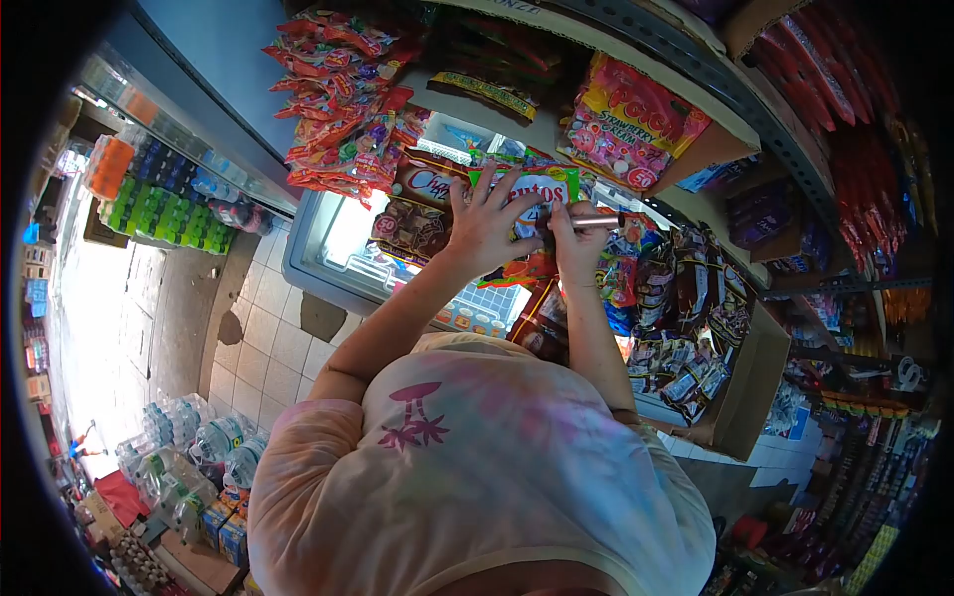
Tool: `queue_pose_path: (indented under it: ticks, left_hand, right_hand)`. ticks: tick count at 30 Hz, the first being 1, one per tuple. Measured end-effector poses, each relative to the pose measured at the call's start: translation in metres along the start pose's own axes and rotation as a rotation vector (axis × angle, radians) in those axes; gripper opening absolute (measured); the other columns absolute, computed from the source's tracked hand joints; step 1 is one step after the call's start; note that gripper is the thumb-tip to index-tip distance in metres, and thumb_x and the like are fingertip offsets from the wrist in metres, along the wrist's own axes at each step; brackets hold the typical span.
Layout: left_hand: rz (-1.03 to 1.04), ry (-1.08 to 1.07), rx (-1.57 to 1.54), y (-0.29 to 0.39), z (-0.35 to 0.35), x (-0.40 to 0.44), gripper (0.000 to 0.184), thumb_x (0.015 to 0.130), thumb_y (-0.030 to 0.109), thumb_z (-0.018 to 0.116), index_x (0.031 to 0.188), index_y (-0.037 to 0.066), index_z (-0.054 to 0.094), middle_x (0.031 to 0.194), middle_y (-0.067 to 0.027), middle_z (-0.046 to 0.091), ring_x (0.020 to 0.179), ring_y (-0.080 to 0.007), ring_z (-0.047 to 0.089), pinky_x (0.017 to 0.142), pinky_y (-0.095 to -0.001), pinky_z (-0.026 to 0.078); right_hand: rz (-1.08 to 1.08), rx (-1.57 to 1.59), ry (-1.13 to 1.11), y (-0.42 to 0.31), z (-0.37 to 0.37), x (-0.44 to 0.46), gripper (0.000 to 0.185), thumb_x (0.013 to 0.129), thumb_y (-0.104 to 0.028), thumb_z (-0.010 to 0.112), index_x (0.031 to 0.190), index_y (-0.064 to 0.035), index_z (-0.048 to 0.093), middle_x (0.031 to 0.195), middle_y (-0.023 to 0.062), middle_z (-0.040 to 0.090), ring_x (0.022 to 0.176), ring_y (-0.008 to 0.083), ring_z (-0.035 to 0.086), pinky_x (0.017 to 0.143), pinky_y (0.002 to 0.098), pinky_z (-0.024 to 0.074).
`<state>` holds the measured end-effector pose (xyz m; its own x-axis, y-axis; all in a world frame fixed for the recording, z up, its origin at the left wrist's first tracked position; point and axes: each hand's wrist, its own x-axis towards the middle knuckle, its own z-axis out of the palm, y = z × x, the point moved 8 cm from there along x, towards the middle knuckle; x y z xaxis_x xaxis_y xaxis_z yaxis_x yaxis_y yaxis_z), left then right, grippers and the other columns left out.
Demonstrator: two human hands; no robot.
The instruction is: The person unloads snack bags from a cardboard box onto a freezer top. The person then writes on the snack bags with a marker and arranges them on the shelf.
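Observation:
My left hand [489,226] lies spread over a green, white and red candy bag [550,185], with its fingers fanned across the front. In my right hand [584,248] is a marker [596,221] with a metallic-looking barrel; its dark end points right, and its other end lies near the bag's printing. Dark brown candy bags [417,221] sit just left of my left hand. Under the bags is a glass-topped freezer [343,243], lit inside. To the right of my right hand lie colorful candy packs [618,266].
Red candy packs [343,109] hang at upper left. A pink bag of strawberry cream candy [636,119] stands in a carton above. On the right, a cardboard box [750,387] stands beside dark-wrapped packs [686,288]. Bottled drinks [189,447] are on the tiled floor [268,338].

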<state>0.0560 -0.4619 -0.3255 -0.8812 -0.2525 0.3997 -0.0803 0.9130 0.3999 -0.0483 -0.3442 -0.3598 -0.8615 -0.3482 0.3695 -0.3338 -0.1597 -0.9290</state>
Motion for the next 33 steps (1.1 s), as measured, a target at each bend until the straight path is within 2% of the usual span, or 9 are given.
queue_pose_path:
  ticks: [2, 4, 13, 20, 22, 26, 28, 30, 33]
  left_hand:
    - [-0.01, -0.006, -0.001, 0.0, 0.001, 0.0, 0.062, 0.064, 0.049, 0.072, 0.118, 0.025, 0.054, 0.141, -0.0081, 0.034, 0.135, -0.0317, 0.02, 0.101, -0.0647, 0.006]
    - [-0.018, -0.012, -0.002, -0.001, 0.002, 0.0, 0.062, 0.064, 0.05, 0.072, 0.119, 0.025, 0.054, 0.141, -0.0081, 0.034, 0.135, -0.0317, 0.02, 0.101, -0.0645, 0.006]
    - [0.0, 0.013, -0.007, -0.001, 0.001, 0.0, 0.062, 0.064, 0.049, 0.071, 0.119, 0.025, 0.054, 0.141, -0.0085, 0.034, 0.134, -0.0321, 0.021, 0.1, -0.0641, 0.008]
    - [0.0, 0.009, 0.005, -0.002, 0.003, -0.001, 0.062, 0.064, 0.05, 0.072, 0.118, 0.026, 0.054, 0.14, -0.0082, 0.035, 0.134, -0.032, 0.022, 0.1, -0.0647, 0.009]
    - [0.004, 0.014, -0.001, -0.002, 0.003, 0.0, 0.062, 0.064, 0.05, 0.072, 0.118, 0.026, 0.055, 0.14, -0.0082, 0.035, 0.134, -0.032, 0.022, 0.1, -0.0648, 0.009]
    - [0.016, 0.03, -0.005, -0.002, 0.002, -0.001, 0.062, 0.064, 0.05, 0.072, 0.118, 0.025, 0.055, 0.139, -0.0083, 0.036, 0.134, -0.032, 0.022, 0.1, -0.0644, 0.009]
    - [0.017, 0.03, -0.011, -0.001, 0.003, 0.0, 0.062, 0.064, 0.05, 0.072, 0.118, 0.025, 0.055, 0.139, -0.0084, 0.036, 0.134, -0.0321, 0.023, 0.1, -0.0641, 0.009]
    - [0.044, 0.072, 0.037, 0.0, 0.001, -0.001, 0.062, 0.061, 0.049, 0.073, 0.116, 0.025, 0.056, 0.137, -0.0092, 0.037, 0.13, -0.0331, 0.027, 0.094, -0.0619, 0.017]
    - [0.038, 0.062, 0.033, 0.0, 0.002, -0.001, 0.063, 0.062, 0.049, 0.073, 0.117, 0.024, 0.055, 0.138, -0.0092, 0.037, 0.13, -0.033, 0.026, 0.095, -0.062, 0.016]
  right_hand:
    - [0.006, -0.02, -0.038, -0.009, 0.004, 0.001, 0.02, 0.082, -0.011, 0.067, 0.07, -0.0038, 0.053, 0.064, 0.0033, 0.059, 0.055, 0.0068, 0.05, 0.052, 0.0222, 0.0398]
    - [0.049, 0.154, 0.12, -0.018, -0.006, 0.003, 0.021, 0.082, -0.011, 0.068, 0.069, -0.0036, 0.053, 0.064, 0.0034, 0.059, 0.056, 0.0071, 0.051, 0.053, 0.0222, 0.0403]
    - [0.018, 0.047, 0.073, -0.014, -0.002, 0.003, 0.02, 0.081, -0.012, 0.069, 0.07, -0.0031, 0.054, 0.064, 0.0027, 0.058, 0.058, 0.0074, 0.051, 0.054, 0.0219, 0.0406]
    - [0.052, 0.127, 0.089, -0.011, -0.006, 0.005, 0.022, 0.082, -0.012, 0.068, 0.069, -0.004, 0.053, 0.063, 0.0019, 0.058, 0.057, 0.0065, 0.05, 0.053, 0.0215, 0.0393]
    - [0.083, 0.149, 0.12, -0.011, -0.006, 0.006, 0.022, 0.084, -0.012, 0.065, 0.069, -0.0074, 0.049, 0.061, -0.0009, 0.053, 0.053, 0.0046, 0.044, 0.051, 0.0208, 0.036]
    - [0.117, 0.188, 0.142, -0.007, -0.008, 0.008, 0.023, 0.084, -0.012, 0.066, 0.068, -0.0081, 0.049, 0.06, -0.0016, 0.051, 0.053, 0.0041, 0.042, 0.051, 0.0204, 0.0338]
    - [0.092, 0.127, 0.09, -0.011, -0.005, 0.008, 0.02, 0.082, -0.012, 0.068, 0.069, -0.0044, 0.054, 0.065, 0.0031, 0.06, 0.058, 0.0056, 0.052, 0.056, 0.021, 0.0413]
    - [0.086, 0.118, 0.084, -0.01, -0.005, 0.007, 0.02, 0.082, -0.012, 0.068, 0.07, -0.0042, 0.054, 0.065, 0.0031, 0.06, 0.059, 0.0058, 0.052, 0.056, 0.0208, 0.0414]
    - [0.075, 0.107, 0.079, -0.009, -0.005, 0.006, 0.02, 0.082, -0.012, 0.068, 0.07, -0.004, 0.055, 0.064, 0.0029, 0.06, 0.059, 0.006, 0.053, 0.056, 0.0207, 0.0415]
